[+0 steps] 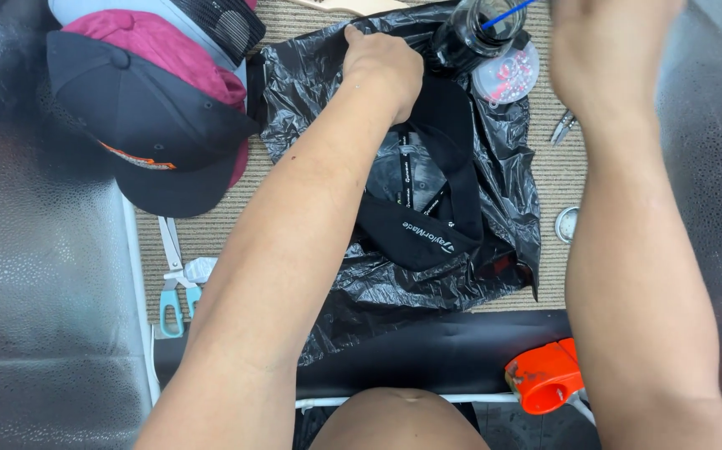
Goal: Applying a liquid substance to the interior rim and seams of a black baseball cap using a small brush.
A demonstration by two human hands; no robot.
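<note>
Left hand [383, 62]: fingers curled and pressed down on the black plastic sheet [327, 100] at its 12 o'clock edge; clenched on the plastic, as far as the view shows.
Right hand [607, 50]: raised at the 1 o'clock corner of the view and blurred; fingers cut off by the frame edge, so grip state cannot be told.
Black cap [427, 221]: lies upside down at the centre of the sheet, inner band and tapes facing up, at 6 o'clock from the left hand.
Dark jar [469, 37]: stands at 12 o'clock on the sheet edge, just beside the left hand, with a blue stick [507, 15] in its open mouth.
Clear lid [507, 75]: lies at 4 o'clock from the jar, touching the sheet.
Risk, spill: a tug on the sheet could tip the open jar onto the cap.
Risk, knock: the raised right hand is near the stick and could lever the jar over.
Risk, contamination: the stacked caps [152, 108] at 10 o'clock sit against the sheet; a spill could reach them.
Risk, snag: the scissors [173, 283] at 8 o'clock lie near the left forearm.
</note>
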